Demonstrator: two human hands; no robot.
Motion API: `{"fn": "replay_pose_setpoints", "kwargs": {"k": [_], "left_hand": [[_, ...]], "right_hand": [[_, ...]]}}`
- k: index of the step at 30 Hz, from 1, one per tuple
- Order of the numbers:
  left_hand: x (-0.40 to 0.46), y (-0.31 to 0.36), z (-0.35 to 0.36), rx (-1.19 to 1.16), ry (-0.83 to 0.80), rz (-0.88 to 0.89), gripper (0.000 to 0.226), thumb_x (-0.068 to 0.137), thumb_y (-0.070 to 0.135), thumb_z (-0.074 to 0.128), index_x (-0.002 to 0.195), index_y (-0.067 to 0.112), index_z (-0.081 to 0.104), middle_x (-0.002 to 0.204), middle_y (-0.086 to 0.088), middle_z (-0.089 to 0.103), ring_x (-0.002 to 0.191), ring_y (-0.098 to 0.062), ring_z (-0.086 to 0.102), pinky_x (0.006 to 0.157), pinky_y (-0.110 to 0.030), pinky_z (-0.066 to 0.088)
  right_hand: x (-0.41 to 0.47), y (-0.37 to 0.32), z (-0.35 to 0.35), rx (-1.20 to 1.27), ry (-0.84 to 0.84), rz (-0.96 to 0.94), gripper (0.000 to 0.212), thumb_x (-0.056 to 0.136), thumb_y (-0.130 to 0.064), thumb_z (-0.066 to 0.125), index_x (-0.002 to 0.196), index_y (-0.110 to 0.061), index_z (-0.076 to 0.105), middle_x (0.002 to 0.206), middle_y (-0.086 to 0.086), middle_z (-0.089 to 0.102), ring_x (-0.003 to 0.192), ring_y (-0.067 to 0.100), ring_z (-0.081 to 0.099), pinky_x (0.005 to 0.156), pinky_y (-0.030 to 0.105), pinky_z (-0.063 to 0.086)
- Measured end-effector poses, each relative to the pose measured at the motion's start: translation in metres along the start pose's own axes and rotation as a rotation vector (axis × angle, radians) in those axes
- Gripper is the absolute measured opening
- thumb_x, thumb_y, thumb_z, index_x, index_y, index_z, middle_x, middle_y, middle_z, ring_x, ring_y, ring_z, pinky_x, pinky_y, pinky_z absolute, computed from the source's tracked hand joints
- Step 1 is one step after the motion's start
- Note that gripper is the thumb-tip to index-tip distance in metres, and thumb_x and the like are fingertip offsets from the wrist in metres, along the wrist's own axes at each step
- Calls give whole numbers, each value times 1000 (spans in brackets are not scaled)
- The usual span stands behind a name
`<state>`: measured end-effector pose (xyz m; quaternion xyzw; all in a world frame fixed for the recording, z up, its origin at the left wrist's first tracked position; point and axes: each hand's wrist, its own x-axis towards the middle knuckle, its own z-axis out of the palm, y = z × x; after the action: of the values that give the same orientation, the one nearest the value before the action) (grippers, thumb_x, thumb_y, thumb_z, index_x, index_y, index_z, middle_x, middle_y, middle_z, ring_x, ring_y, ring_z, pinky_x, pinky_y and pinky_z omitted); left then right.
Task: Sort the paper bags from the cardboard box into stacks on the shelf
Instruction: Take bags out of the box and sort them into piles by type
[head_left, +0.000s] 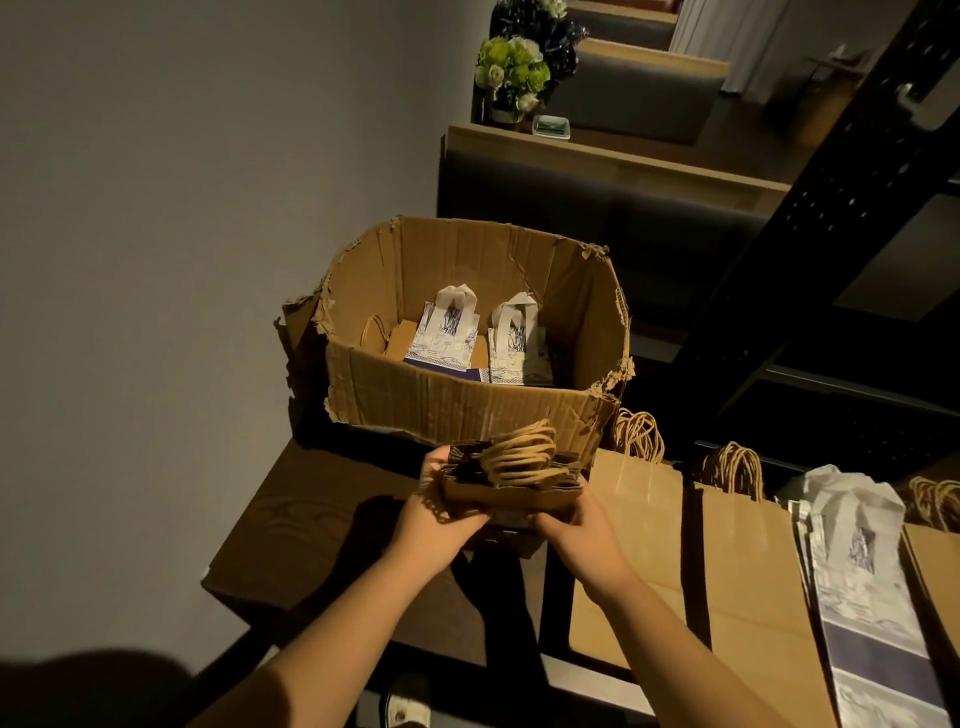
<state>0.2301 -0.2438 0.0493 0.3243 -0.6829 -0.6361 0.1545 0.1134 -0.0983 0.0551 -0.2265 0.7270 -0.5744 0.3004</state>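
Note:
A bundle of small brown paper bags (511, 491) with twisted rope handles is held upright in front of the torn cardboard box (457, 400). My left hand (439, 512) grips the bundle's left side, and my right hand (574, 525) grips its lower right corner from below. Inside the box lie two white and blue printed bags (444, 332) and some brown bags (400, 338). To the right on the shelf lie stacks of large brown bags (644, 519) and a stack of white printed bags (857, 577).
The box sits on a wooden surface (311, 519) against a grey wall. A black perforated shelf upright (831, 208) rises at the right. Flowers (511, 73) and benches stand far behind. A shoe (408, 701) shows on the floor below.

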Motion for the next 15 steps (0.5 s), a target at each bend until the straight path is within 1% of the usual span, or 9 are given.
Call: {"fn": "replay_pose_setpoints", "kwargs": {"k": [2, 3, 5, 7, 8, 10, 12, 13, 15], "left_hand": [[2, 1, 0, -5, -3, -25, 69, 76, 6, 78, 129, 34, 43, 113, 20, 60, 108, 4, 56, 86, -14, 44], [4, 0, 0, -19, -15, -56, 67, 78, 4, 76, 128, 35, 44, 113, 19, 60, 109, -1, 57, 84, -14, 44], [6, 1, 2, -28, -37, -108, 55, 83, 3, 70, 117, 39, 46, 107, 20, 59, 106, -3, 57, 83, -17, 43], [6, 5, 4, -8, -22, -149, 41, 88, 3, 64, 103, 38, 50, 103, 17, 58, 105, -9, 56, 88, -24, 41], [8, 5, 4, -1, -19, -173, 37, 89, 3, 63, 102, 36, 52, 102, 16, 58, 108, -13, 55, 89, -26, 39], [9, 5, 2, 2, -23, -222, 29, 91, 6, 61, 104, 31, 54, 99, 13, 58, 111, -17, 54, 90, -26, 39], [9, 4, -1, 71, -50, -268, 15, 95, 10, 58, 104, 21, 54, 93, 10, 56, 106, -18, 56, 85, -23, 37], [9, 6, -3, 108, -54, -273, 12, 96, 10, 56, 107, 16, 54, 93, 8, 55, 104, -18, 56, 83, -21, 36], [9, 12, -7, 130, -25, -224, 17, 94, 7, 59, 110, 9, 55, 100, 6, 54, 107, -16, 55, 86, -22, 37]], "right_hand": [[2, 1, 0, 32, 4, -1, 48, 84, 6, 63, 122, -21, 54, 109, -8, 66, 100, -1, 62, 80, 15, 52], [4, 2, 1, 37, -1, 8, 47, 85, 6, 62, 123, -20, 53, 110, -7, 66, 101, 0, 62, 80, 16, 52], [7, 3, 4, 43, -11, 36, 45, 87, 5, 58, 125, -19, 53, 111, -3, 65, 105, 8, 62, 85, 21, 52], [11, 4, 7, 42, -5, 52, 45, 87, 5, 56, 125, -19, 53, 113, -1, 65, 109, 15, 60, 94, 30, 50], [12, 5, 8, 39, 2, 48, 46, 87, 5, 56, 125, -20, 53, 113, -1, 64, 110, 15, 59, 95, 31, 49], [11, 6, 9, 25, 11, 47, 44, 89, 4, 55, 124, -22, 53, 115, -4, 62, 111, 12, 57, 95, 27, 48], [11, 7, 8, -14, -7, 51, 35, 93, 0, 52, 116, -27, 57, 113, -8, 63, 112, 9, 56, 96, 27, 47], [10, 6, 7, -45, -16, 44, 33, 95, -1, 51, 111, -29, 59, 112, -10, 64, 112, 8, 57, 97, 28, 47], [9, 1, 3, -62, -17, -6, 32, 96, -2, 50, 108, -30, 61, 110, -11, 66, 111, 8, 59, 97, 29, 49]]}}
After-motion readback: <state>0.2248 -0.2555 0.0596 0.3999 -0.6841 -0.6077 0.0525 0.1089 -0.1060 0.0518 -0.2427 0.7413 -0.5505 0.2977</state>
